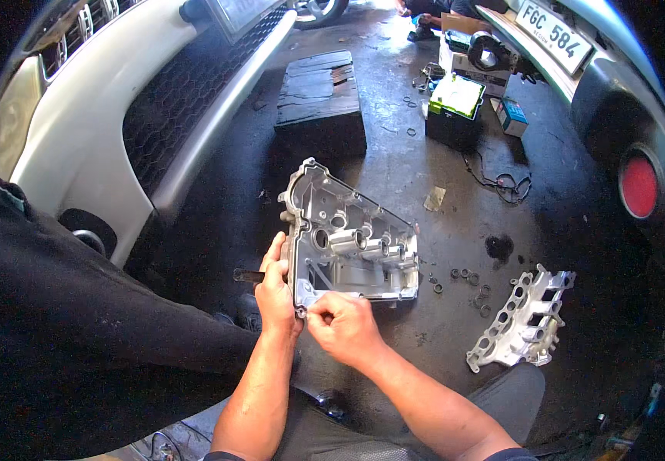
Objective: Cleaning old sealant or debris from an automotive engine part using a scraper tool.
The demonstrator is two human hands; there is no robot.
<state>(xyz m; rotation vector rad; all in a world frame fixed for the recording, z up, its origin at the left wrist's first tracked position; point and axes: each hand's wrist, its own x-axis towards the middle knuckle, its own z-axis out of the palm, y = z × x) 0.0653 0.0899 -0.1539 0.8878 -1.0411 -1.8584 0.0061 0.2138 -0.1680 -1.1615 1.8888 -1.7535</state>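
A silver metal valve cover [359, 273] is held up in front of me, its hollow ribbed inside facing me. A thin dark line runs along its rim. My left hand [275, 296] grips the cover's left end, fingers stretched up along the outer side. A short black tube [249, 275] sticks out to the left beside that hand. At the cover's near lower corner, my right hand [348, 326] is closed in a pinch against the rim. Whatever sits between those fingertips is too small or hidden to make out.
On the dark floor to the right lie a silver manifold-like casting [528, 319] and several dark rings [467, 275]. Farther off are a worn black block [319, 96], a box with a yellow-green top [457, 96], a blue box [511, 115] and loose wiring [505, 184]. Car bumpers [86, 131] flank both sides.
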